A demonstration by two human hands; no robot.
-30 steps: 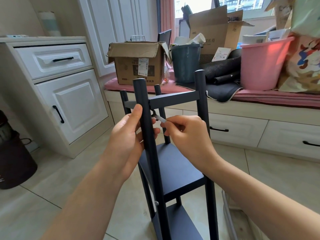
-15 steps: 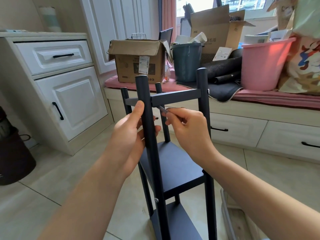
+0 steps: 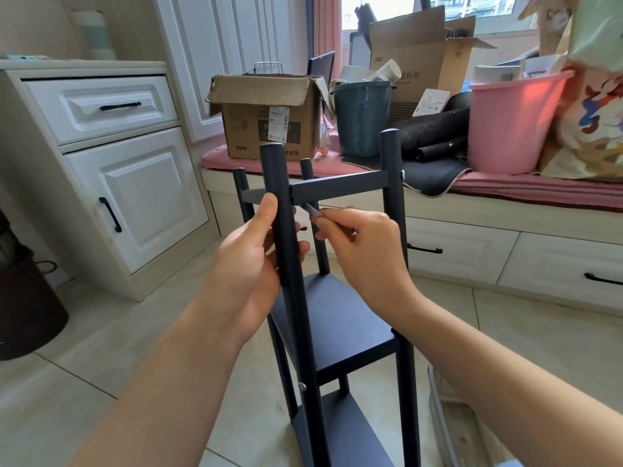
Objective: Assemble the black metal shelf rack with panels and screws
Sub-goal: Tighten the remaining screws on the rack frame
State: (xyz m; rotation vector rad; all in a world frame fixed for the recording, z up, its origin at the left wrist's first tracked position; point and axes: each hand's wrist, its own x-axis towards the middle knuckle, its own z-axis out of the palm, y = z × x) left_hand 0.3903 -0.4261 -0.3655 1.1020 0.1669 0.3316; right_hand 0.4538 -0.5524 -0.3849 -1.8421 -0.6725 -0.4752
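While the left hand [image 3: 251, 261] grips the black rack's front post [image 3: 286, 264], the right hand [image 3: 362, 246] pinches a small metal tool [image 3: 312, 210] under the crossbar [image 3: 340, 187]; behind, a cardboard box [image 3: 409, 38] reads "AOC".

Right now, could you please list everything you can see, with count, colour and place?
rack: one, black, upright on the floor, centre
key: one, silver, at the near left post under the top rail
boxes: two, brown, on the window seat
buckets: two, one dark teal, one pink, on the seat
mats: rolled, black, between the buckets
cushion: one, pink, along the seat
cabinet: one, white, left
bin: one, dark brown, far left floor
left hand: grips the near left post
right hand: fingers pinch the key
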